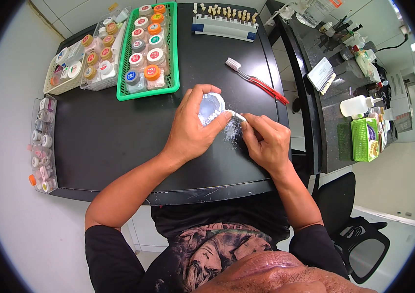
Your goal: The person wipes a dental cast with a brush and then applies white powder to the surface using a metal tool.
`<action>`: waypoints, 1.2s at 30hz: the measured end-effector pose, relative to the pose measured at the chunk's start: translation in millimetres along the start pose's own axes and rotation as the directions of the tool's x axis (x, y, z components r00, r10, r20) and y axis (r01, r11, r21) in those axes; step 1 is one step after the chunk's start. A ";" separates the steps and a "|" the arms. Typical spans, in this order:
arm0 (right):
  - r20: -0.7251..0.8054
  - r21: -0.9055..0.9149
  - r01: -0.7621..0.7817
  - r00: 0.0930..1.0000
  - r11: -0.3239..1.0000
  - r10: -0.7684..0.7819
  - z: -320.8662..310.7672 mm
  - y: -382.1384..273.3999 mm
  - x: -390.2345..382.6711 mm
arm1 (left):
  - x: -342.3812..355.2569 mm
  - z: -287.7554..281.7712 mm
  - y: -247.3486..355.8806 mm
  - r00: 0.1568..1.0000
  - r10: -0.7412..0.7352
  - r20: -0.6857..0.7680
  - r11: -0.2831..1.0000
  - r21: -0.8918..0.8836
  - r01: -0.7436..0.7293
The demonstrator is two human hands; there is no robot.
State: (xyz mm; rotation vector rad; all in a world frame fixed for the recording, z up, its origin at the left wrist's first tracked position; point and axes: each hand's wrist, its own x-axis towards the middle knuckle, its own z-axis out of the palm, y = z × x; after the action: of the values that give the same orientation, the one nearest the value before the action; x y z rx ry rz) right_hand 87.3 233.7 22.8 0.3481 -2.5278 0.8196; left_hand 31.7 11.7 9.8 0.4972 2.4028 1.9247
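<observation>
Over the black table (119, 146), my left hand (190, 119) is closed around a white dental cast (211, 104). The cast has a row of teeth and a pale bluish hollow in its middle. Its thumb lies along the cast's near right edge. Pinched between thumb and fingers of my right hand (268, 139) is a slim white-handled tool (239, 116). The tool's far end meets the cast's edge beside my left thumb, and its exact tip is too small to make out. White shavings (231, 131) lie on the table just below.
A green basket (175, 83) of lidded jars stands at the back left, beside clear bins (83, 84) of more jars. A tooth shade guide (224, 30) and a red toothbrush (266, 90) lie farther back. At right are a cluttered counter (329, 141) and a black chair (339, 195).
</observation>
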 end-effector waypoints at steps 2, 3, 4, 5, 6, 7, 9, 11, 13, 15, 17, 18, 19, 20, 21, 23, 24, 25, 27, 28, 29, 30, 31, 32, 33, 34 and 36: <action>-0.018 0.010 0.002 1.000 1.000 -0.002 1.1 1.1 -0.5 | 0.9 -0.2 2.3 1.000 0.011 -0.003 1.000 0.019 -0.011; -0.035 0.021 0.005 0.999 1.000 -0.004 2.0 1.4 -0.6 | 1.1 -0.5 2.6 1.000 0.021 -0.006 0.999 0.039 -0.021; -0.034 0.022 0.006 0.999 1.000 -0.005 2.2 1.6 -0.5 | 1.1 -0.7 1.9 1.000 0.021 -0.007 0.999 0.040 -0.021; -0.026 0.029 0.001 1.000 1.000 0.000 2.1 2.1 -0.5 | 1.0 -0.9 0.6 1.000 0.029 -0.006 0.999 0.034 -0.029; -0.018 0.034 -0.005 1.000 0.999 0.006 1.4 2.6 -0.7 | 1.1 -0.6 0.0 0.999 0.038 -0.002 0.999 0.027 -0.038; -0.018 0.034 -0.006 1.000 0.999 0.006 0.4 2.8 -0.8 | 0.9 -0.4 0.8 0.999 0.039 -0.002 0.999 0.027 -0.039; -0.002 0.026 -0.007 1.000 1.000 0.007 -1.3 2.8 -0.9 | 0.0 -0.4 4.0 0.997 0.077 -0.014 0.996 0.050 -0.077; -0.003 0.027 -0.010 1.000 1.000 0.010 -1.2 2.6 -0.7 | 0.0 -1.2 5.7 0.998 0.066 -0.009 0.997 0.048 -0.066; -0.002 0.028 -0.013 1.000 1.000 0.013 -1.3 2.4 -0.8 | 0.2 -2.3 7.8 0.998 0.055 -0.003 0.997 0.045 -0.055; 0.002 0.026 -0.013 1.000 1.000 0.013 -1.1 2.3 -1.0 | 0.8 -3.7 9.6 1.000 0.023 0.019 0.999 0.047 -0.024; -0.001 0.029 -0.012 1.000 1.000 0.012 -0.3 2.6 -1.1 | 1.0 -4.6 8.4 0.999 0.024 0.022 0.999 0.045 -0.025; -0.005 0.032 -0.010 1.000 0.999 0.011 0.0 2.7 -1.0 | 1.1 -4.8 8.1 0.999 0.026 0.026 0.999 0.042 -0.027; -0.005 0.032 -0.011 1.000 0.999 0.011 -0.1 2.7 -1.1 | 1.1 -4.9 8.3 0.999 0.025 0.026 0.999 0.042 -0.026; -0.002 0.034 -0.013 1.000 0.999 0.013 -0.5 2.7 -1.3 | 1.2 -4.9 8.7 0.999 0.016 0.030 0.999 0.035 -0.017; 0.000 0.036 -0.015 1.000 0.999 0.015 -0.6 2.6 -1.4 | 1.2 -5.0 8.9 0.999 0.007 0.035 1.000 0.029 -0.008; -0.001 0.034 -0.012 1.000 0.999 0.012 -0.5 2.3 -1.2 | 1.6 -5.1 7.6 0.999 0.014 0.030 0.999 0.036 -0.015; -0.002 0.032 -0.010 1.000 0.999 0.010 -0.6 2.3 -1.0 | 1.8 -5.0 7.1 0.999 0.022 0.026 0.999 0.042 -0.023; -0.002 0.032 -0.010 1.000 0.999 0.010 -0.8 2.3 -0.7 | 1.9 -5.1 7.7 0.999 0.022 0.026 0.999 0.042 -0.023; -0.012 0.038 -0.008 1.000 0.999 0.008 -1.0 2.3 -0.3 | 1.7 -5.3 9.3 0.999 0.010 0.044 0.997 0.074 -0.013; -0.012 0.038 -0.008 1.000 0.999 0.009 -0.8 2.4 -0.3 | 1.5 -5.3 9.3 0.999 0.009 0.043 0.997 0.075 -0.012; -0.012 0.048 -0.012 1.000 0.999 0.013 -0.5 2.7 -0.5 | 1.2 -5.2 9.0 0.999 0.011 0.042 0.997 0.075 -0.014; -0.013 0.056 -0.016 1.000 0.998 0.017 -0.6 3.1 -0.5 | 1.2 -4.8 8.9 0.999 0.014 0.040 0.997 0.074 -0.017; -0.013 0.055 -0.016 1.000 0.998 0.017 -0.8 3.5 -0.6 | 0.8 -4.2 9.0 0.999 0.015 0.040 0.997 0.074 -0.018; -0.011 0.058 -0.014 1.000 0.998 0.015 -1.0 3.9 -0.7 | 0.1 -3.4 9.2 0.999 0.028 0.029 0.998 0.061 -0.030; -0.009 0.062 -0.013 1.000 0.998 0.014 -1.2 4.4 -1.0 | -0.5 -2.9 9.3 0.999 0.041 0.017 0.998 0.048 -0.042; -0.009 0.062 -0.013 1.000 0.998 0.014 -1.5 4.9 -1.2 | -0.8 -2.9 9.7 0.999 0.041 0.017 0.998 0.048 -0.042; 0.006 0.052 -0.006 1.000 0.999 0.005 -1.8 5.6 -1.7 | -1.1 -3.2 11.1 0.999 0.035 0.024 0.998 0.055 -0.037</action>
State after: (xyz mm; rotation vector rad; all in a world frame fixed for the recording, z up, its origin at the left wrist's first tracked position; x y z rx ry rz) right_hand 87.3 239.3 20.5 0.3608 -2.5174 0.8889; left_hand 34.7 10.4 20.9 0.5652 2.4561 1.8599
